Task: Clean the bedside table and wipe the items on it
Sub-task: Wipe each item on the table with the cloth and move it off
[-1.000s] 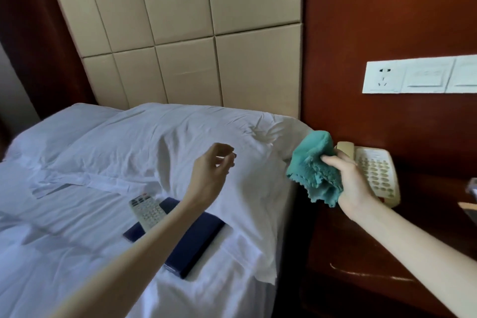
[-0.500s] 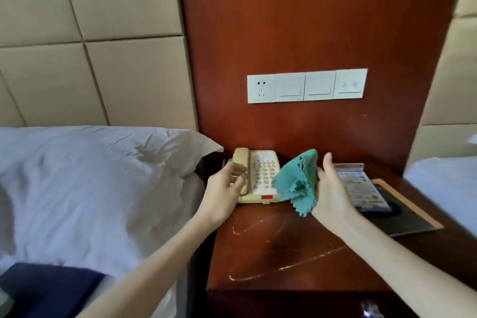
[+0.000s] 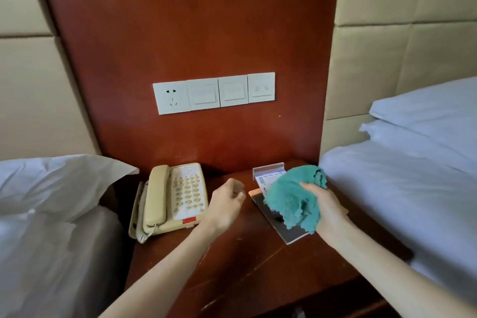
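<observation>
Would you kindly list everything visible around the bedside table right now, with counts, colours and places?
bedside table: one, reddish-brown wood, between the beds
telephone: one, cream, left side of the table, handset on its cradle
card stand: one, clear with a printed card, back right of the table
pad: one, dark, under the card stand
cloth: one, teal, bunched over the pad
switch plates: four, white, in a row on the wood wall
beds: two, white linen, left and right
left hand: loosely curled, holding nothing, beside the telephone
right hand: grips the cloth
</observation>
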`<state>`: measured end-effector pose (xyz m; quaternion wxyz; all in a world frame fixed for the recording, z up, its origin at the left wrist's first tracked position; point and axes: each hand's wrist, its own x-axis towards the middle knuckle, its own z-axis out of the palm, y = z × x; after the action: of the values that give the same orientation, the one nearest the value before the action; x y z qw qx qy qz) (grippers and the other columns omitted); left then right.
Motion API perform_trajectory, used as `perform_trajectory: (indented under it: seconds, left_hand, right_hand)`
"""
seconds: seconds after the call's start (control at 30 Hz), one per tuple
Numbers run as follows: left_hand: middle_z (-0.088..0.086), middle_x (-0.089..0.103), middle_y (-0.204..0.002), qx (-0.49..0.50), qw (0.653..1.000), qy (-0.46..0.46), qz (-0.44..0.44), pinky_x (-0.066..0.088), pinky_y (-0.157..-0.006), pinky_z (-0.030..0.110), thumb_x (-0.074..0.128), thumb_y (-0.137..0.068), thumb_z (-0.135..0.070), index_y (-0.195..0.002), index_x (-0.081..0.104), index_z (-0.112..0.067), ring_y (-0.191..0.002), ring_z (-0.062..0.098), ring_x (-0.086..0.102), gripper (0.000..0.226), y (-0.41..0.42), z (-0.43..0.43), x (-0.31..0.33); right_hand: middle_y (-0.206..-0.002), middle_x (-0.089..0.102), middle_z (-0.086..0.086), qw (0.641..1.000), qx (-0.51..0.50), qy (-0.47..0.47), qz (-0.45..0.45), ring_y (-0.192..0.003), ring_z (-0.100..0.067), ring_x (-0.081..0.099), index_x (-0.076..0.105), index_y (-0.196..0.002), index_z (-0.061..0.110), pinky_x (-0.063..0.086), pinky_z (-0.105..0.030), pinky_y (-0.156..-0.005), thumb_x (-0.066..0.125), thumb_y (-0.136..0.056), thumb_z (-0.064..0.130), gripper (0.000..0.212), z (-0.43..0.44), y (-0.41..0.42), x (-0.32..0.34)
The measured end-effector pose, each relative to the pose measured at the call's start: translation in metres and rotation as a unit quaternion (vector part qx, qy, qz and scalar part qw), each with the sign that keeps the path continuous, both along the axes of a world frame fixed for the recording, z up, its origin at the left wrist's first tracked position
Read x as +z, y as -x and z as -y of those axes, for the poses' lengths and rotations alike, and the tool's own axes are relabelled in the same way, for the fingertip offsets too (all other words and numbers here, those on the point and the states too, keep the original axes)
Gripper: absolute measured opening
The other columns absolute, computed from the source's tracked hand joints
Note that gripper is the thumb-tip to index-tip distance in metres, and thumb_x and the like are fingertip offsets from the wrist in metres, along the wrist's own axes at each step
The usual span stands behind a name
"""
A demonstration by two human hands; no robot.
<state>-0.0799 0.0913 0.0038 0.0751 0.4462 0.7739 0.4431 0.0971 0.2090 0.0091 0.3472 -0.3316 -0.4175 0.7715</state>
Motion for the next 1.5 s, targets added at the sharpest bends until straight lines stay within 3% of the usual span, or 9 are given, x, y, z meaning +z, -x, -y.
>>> perform_trajectory:
  seconds: [0.17, 0.27, 0.43, 0.63, 1.13, 1.2, 1.3, 1.37, 1.5]
  left_hand:
    - [0.011, 0.06, -0.113, 0.01, 0.999, 0.04, -0.033, 0.046, -0.091, 0.032, 0.053, -0.09, -0.013, -0.11, 0.058, -0.007, -0.106, 0.026, 0.057, 0.022, 0.015, -0.057, -0.007]
    - [0.014, 0.054, -0.121, 0.019, 0.997, 0.054, -0.043, 0.045, -0.081, 0.014, 0.054, -0.092, -0.015, -0.122, 0.054, -0.004, -0.113, 0.03, 0.052, 0.032, 0.028, -0.09, -0.013]
    - [0.012, 0.047, -0.141, 0.025, 0.99, 0.108, -0.088, 0.039, -0.105, 0.04, 0.048, -0.095, -0.016, -0.141, 0.041, -0.01, -0.129, 0.032, 0.044, 0.047, 0.049, -0.136, -0.02]
    - [0.013, 0.065, -0.111, 0.012, 0.986, 0.134, -0.098, 0.052, -0.078, 0.038, 0.048, -0.096, -0.025, -0.112, 0.062, -0.017, -0.097, 0.032, 0.061, 0.023, 0.06, -0.159, -0.028]
    - [0.002, 0.074, -0.097, -0.016, 0.977, -0.007, -0.211, 0.054, -0.07, 0.038, 0.052, -0.094, -0.027, -0.101, 0.068, -0.02, -0.086, 0.023, 0.066, 0.019, 0.043, -0.106, 0.02]
    - [0.002, 0.074, -0.097, -0.021, 0.974, -0.013, -0.227, 0.054, -0.072, 0.039, 0.053, -0.094, -0.028, -0.101, 0.069, -0.02, -0.087, 0.023, 0.066, 0.019, 0.037, -0.092, 0.031]
    - [0.0, 0.074, -0.092, 0.001, 0.965, -0.025, -0.262, 0.051, -0.072, 0.036, 0.057, -0.092, -0.031, -0.097, 0.07, -0.022, -0.086, 0.025, 0.066, 0.017, 0.032, -0.066, 0.048]
    - [0.0, 0.074, -0.088, 0.032, 0.959, -0.03, -0.28, 0.048, -0.069, 0.036, 0.059, -0.09, -0.032, -0.094, 0.071, -0.024, -0.084, 0.027, 0.066, 0.015, 0.033, -0.044, 0.059]
    - [0.0, 0.073, -0.083, 0.079, 0.95, -0.027, -0.3, 0.041, -0.063, 0.033, 0.059, -0.09, -0.033, -0.092, 0.071, -0.025, -0.079, 0.028, 0.065, 0.015, 0.035, 0.004, 0.072]
  right_hand:
    - [-0.114, 0.068, -0.01, 0.999, -0.045, 0.012, -0.023, -0.1, -0.027, 0.066, 0.059, -0.121, 0.017, 0.052, -0.039, -0.076, 0.056, -0.094, 0.028, 0.029, -0.033, -0.015, -0.002]
    - [-0.112, 0.068, -0.01, 0.998, -0.063, 0.023, -0.022, -0.1, -0.028, 0.065, 0.058, -0.122, 0.016, 0.051, -0.038, -0.076, 0.053, -0.095, 0.03, 0.031, -0.046, -0.018, -0.001]
    - [-0.112, 0.067, -0.009, 0.996, -0.079, 0.036, -0.012, -0.101, -0.028, 0.064, 0.057, -0.124, 0.015, 0.051, -0.039, -0.078, 0.052, -0.096, 0.032, 0.034, -0.063, -0.023, -0.003]
    - [-0.109, 0.069, -0.007, 0.996, -0.077, 0.046, -0.01, -0.097, -0.025, 0.065, 0.06, -0.123, 0.015, 0.05, -0.035, -0.07, 0.051, -0.096, 0.034, 0.034, -0.081, -0.033, -0.005]
    - [-0.116, 0.065, -0.009, 0.991, -0.093, -0.069, 0.06, -0.103, -0.03, 0.063, 0.051, -0.129, 0.021, 0.05, -0.047, -0.094, 0.06, -0.088, 0.043, 0.048, -0.064, -0.005, -0.002]
    - [-0.103, 0.073, -0.004, 0.985, -0.052, -0.14, 0.092, -0.093, -0.024, 0.07, 0.054, -0.122, 0.027, 0.056, -0.04, -0.083, 0.059, -0.09, 0.04, 0.035, -0.051, 0.004, 0.003]
    - [-0.103, 0.072, 0.018, 0.949, 0.057, -0.292, 0.1, -0.09, 0.0, 0.069, 0.055, -0.123, 0.036, 0.054, -0.017, -0.067, 0.053, -0.097, 0.024, 0.029, -0.024, 0.015, 0.012]
    - [-0.131, 0.055, 0.026, 0.903, 0.12, -0.395, 0.117, -0.111, 0.012, 0.055, 0.045, -0.138, 0.036, 0.049, -0.01, -0.082, 0.05, -0.098, 0.018, 0.045, -0.008, 0.021, 0.019]
    - [-0.16, 0.011, 0.014, 0.768, 0.174, -0.565, 0.246, -0.145, 0.0, 0.006, 0.022, -0.152, 0.022, 0.011, -0.031, -0.121, 0.039, -0.095, 0.002, 0.063, 0.018, 0.036, 0.031]
